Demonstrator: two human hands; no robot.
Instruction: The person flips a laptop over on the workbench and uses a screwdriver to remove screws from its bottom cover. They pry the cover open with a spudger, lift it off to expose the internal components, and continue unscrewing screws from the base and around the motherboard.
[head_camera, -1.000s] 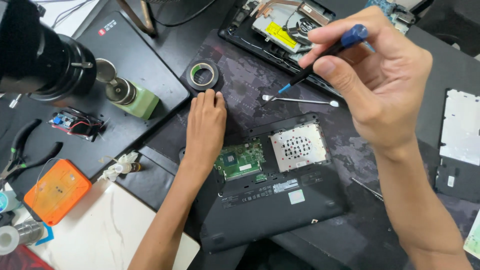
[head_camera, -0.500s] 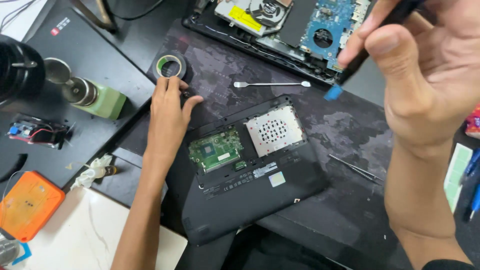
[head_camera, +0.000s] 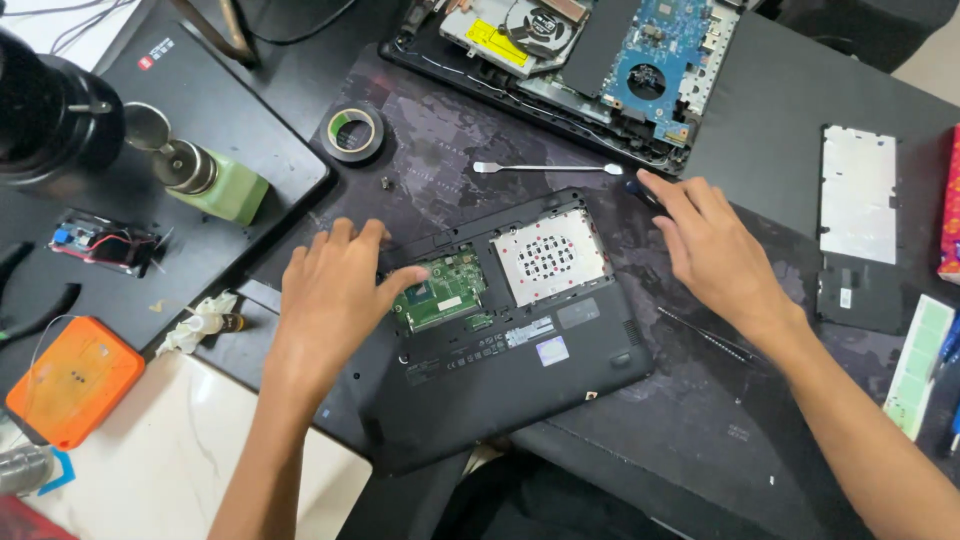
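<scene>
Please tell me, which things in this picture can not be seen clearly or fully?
Head view only:
- Screwdriver: mostly hidden under the right hand; whether the hand holds it cannot be told.
- Laptop base: its left edge is covered by the left hand.
- Second opened laptop: cut off by the top edge.
- Small loose part on the mat: too small to identify.

We count two hands (head_camera: 330, 290), two opened laptops (head_camera: 500, 330), one tape roll (head_camera: 353, 133), one metal spudger (head_camera: 545, 168), one orange case (head_camera: 72, 380), one green bottle (head_camera: 215, 182)

bare forearms (head_camera: 270, 440), no sleeves, no gloves
</scene>
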